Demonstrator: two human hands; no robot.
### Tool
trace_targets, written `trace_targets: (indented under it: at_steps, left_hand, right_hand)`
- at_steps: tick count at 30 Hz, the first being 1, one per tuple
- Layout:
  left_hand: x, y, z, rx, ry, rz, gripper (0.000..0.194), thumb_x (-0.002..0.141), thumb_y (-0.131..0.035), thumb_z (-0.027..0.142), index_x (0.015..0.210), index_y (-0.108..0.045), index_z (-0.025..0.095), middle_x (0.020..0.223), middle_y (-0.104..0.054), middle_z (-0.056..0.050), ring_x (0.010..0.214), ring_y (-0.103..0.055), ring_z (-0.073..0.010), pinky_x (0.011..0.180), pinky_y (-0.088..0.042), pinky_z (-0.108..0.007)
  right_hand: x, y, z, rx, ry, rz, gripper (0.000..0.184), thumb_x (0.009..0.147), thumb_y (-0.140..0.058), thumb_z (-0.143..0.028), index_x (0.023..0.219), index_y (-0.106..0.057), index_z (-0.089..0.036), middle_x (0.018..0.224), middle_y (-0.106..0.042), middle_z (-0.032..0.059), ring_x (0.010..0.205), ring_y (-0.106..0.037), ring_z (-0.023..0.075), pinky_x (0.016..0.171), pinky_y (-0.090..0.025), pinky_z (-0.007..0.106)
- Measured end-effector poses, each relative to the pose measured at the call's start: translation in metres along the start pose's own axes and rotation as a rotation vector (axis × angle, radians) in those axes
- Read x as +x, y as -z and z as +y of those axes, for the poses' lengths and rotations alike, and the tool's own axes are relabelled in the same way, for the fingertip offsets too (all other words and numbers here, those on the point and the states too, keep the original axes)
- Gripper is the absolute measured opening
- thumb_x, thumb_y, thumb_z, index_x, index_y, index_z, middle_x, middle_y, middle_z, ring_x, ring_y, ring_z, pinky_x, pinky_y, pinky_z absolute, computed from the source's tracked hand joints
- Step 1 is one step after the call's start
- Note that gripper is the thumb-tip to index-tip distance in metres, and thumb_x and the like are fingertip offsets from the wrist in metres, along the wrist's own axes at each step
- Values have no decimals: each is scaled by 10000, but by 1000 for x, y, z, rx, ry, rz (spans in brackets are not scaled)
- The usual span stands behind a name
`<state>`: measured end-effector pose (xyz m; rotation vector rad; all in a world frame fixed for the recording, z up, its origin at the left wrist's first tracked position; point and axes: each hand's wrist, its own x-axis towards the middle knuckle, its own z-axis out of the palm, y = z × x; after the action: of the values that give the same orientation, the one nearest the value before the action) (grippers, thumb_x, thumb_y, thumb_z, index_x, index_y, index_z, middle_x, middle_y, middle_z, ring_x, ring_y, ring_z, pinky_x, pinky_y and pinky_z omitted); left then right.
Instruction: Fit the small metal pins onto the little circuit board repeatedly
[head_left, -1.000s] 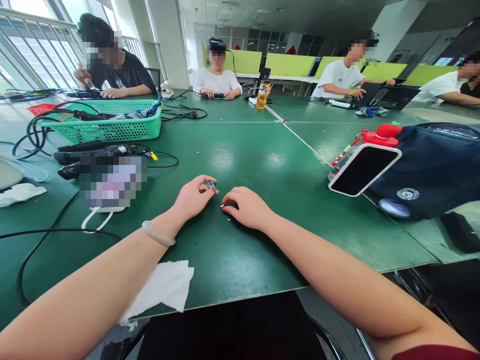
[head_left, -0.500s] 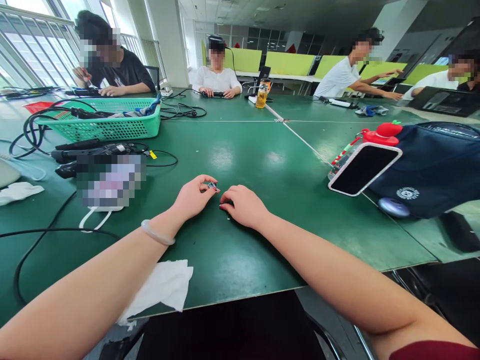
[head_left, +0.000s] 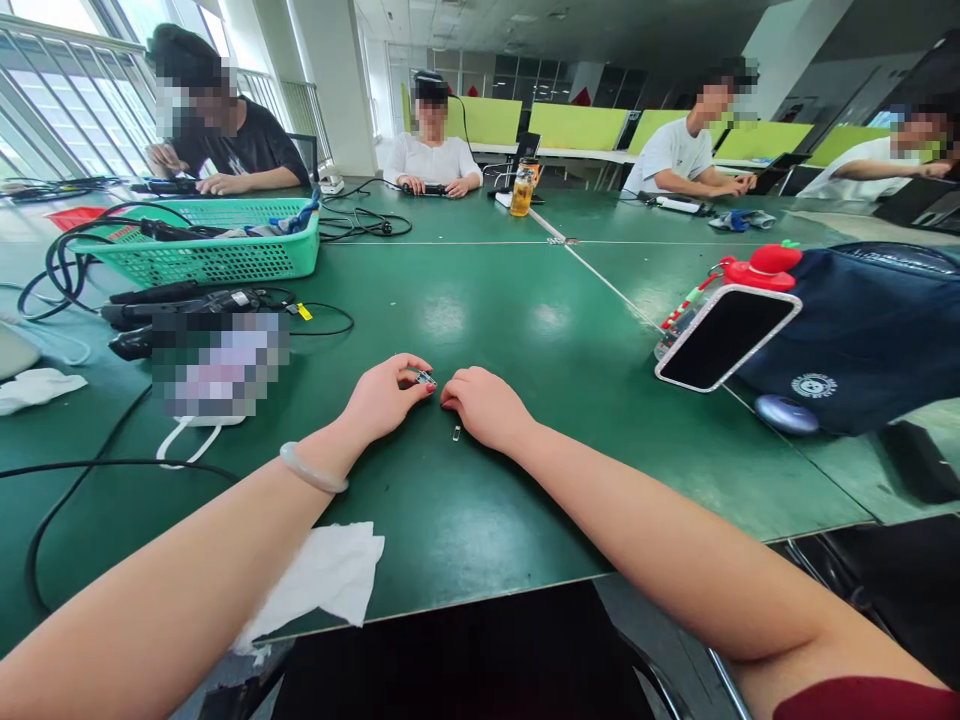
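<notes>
My left hand (head_left: 382, 398) rests on the green table (head_left: 525, 340) and pinches a tiny dark part (head_left: 424, 378) between thumb and fingertips. My right hand (head_left: 484, 405) lies just right of it, fingers curled down, its fingertips almost touching the part; whether it holds anything is hidden. A small silver piece (head_left: 457, 432) lies on the table beside the right hand. A pale bangle (head_left: 313, 470) circles my left wrist.
A white tissue (head_left: 322, 580) lies near the table's front edge. At left are a green basket (head_left: 217, 255), black cables (head_left: 90, 470) and dark tools. At right a phone (head_left: 724, 335) leans against a red-capped bottle and a navy bag (head_left: 862, 335). Several people sit around the far side.
My right hand has shifted slightly up and left toward the left hand, uncovering the small silver piece on the table. The left hand keeps its pinch on the tiny part.
</notes>
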<state>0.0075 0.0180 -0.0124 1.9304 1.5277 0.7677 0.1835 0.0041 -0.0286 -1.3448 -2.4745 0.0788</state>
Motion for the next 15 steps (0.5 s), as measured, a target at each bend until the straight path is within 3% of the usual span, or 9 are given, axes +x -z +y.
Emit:
trace_targets:
  at_steps: [9, 15]
  left_hand:
    - [-2, -1, 0, 85, 7, -24, 315, 626, -717, 408, 853, -612, 215, 842, -677, -16, 813, -621, -184, 729, -468, -300]
    - [-4, -1, 3, 117, -31, -45, 271, 634, -708, 371, 835, -609, 217, 840, -678, -12, 826, -624, -188, 735, -468, -304]
  right_hand:
    - [1, 1, 5, 115, -102, 5, 192, 882, -494, -159, 817, -674, -171, 860, -635, 47, 856, -534, 164, 758, -389, 277]
    - [1, 3, 8, 142, -139, 10, 178, 878, -513, -184, 812, -678, -170, 859, -636, 57, 846, -541, 170, 763, -394, 287]
